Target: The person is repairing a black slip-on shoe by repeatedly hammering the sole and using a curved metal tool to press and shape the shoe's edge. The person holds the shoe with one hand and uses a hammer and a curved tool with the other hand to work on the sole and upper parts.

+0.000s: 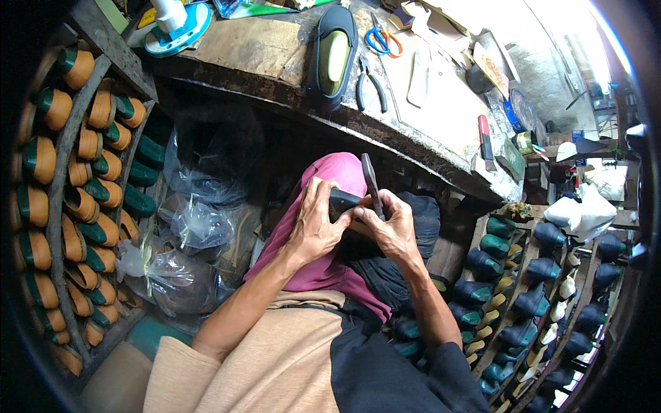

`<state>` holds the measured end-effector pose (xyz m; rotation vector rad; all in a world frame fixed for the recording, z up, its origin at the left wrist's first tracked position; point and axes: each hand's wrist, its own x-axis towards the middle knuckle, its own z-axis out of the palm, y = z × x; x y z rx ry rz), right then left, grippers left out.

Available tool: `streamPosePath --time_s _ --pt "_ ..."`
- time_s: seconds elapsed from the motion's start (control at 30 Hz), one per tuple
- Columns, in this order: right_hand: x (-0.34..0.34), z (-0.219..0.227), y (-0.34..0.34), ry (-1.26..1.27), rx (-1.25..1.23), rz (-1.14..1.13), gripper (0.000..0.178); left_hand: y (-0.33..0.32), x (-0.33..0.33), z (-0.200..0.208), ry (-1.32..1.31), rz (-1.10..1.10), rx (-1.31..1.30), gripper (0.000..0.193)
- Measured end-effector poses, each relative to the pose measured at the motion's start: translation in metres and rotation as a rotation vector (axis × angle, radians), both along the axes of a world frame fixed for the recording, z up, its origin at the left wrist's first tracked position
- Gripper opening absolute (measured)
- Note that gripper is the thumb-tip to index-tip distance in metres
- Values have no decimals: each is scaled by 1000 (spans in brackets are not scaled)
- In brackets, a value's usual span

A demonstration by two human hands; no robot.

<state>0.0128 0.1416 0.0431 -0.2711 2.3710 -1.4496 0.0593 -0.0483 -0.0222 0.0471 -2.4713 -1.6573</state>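
Above my knee, in pink cloth, both hands meet around a dark shoe point(343, 200), most of it hidden by fingers. My left hand point(315, 221) is closed on its left side, thumb along the near edge. In my right hand point(391, 221) a long dark metal tool point(370, 177) is gripped, its wider end pointing up and away from me; whether it is a hammer cannot be made out. The right thumb also presses near the shoe, close to the left thumb. On the bench beyond lies another dark shoe point(332, 58) with a green and pale insole.
The workbench point(255, 48) carries pliers point(370, 86), scissors point(383, 41), a red-handled cutter point(486, 141) and a blue round base point(177, 31). A rack of orange-and-green shoes point(41, 162) stands left, a rack of dark shoes point(520, 334) right. Clear plastic bags point(200, 224) lie below the bench.
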Motion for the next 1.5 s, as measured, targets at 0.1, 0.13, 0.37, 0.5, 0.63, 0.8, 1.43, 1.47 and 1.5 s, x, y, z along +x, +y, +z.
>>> streamPosePath --time_s 0.1,0.13,0.37,0.5,0.63,0.8,1.43,1.47,1.5 --pt "21 16 7 -336 -183 -166 22 0 0 1 19 26 12 58" --pt "32 20 5 -414 -272 -175 23 -1 -1 1 16 28 18 59" --pt "87 44 -24 -138 -169 -267 13 -3 0 1 17 4 7 61" --pt "57 51 -30 -99 -20 -35 9 -6 1 6 23 -64 -15 60" --pt "71 81 -19 -73 -240 -183 10 -9 -1 7 -10 -64 -27 56" --pt "91 50 -45 12 -602 -446 14 -11 -3 5 6 -57 -74 52" --pt "87 3 -40 -129 -58 -284 17 -17 -1 11 -53 -152 -93 55" --pt "87 15 -37 -160 -128 -276 15 -16 -2 12 -29 -138 -91 55" --pt "88 29 -33 -63 -136 -223 15 -15 0 13 -20 -125 -73 53"
